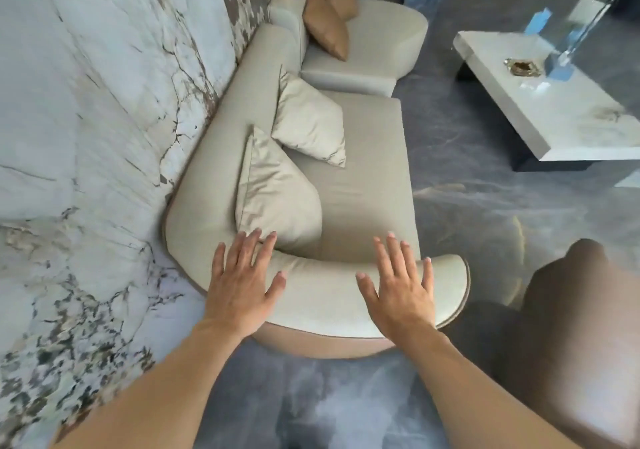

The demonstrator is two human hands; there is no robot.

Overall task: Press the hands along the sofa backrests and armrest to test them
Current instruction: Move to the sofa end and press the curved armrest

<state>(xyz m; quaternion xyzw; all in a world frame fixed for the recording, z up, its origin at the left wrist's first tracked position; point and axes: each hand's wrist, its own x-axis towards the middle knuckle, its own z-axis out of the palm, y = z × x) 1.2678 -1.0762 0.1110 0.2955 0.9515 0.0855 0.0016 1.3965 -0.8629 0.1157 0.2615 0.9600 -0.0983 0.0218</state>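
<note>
A pale beige sofa stands along the marble wall, seen from above its near end. Its rounded armrest (325,292) curves across in front of me, and the long backrest (242,102) runs away along the wall. My left hand (242,279) lies flat, fingers spread, on the corner where armrest meets backrest. My right hand (398,286) rests flat with fingers apart on the armrest near its front end. Neither hand holds anything. Two cream cushions (277,192) lean on the backrest.
Two tan cushions (325,26) sit on the far sofa section. A white low table (540,102) with a small dish stands to the right on the dark marbled floor (450,178). A dark brown rounded seat (571,327) is close at my right.
</note>
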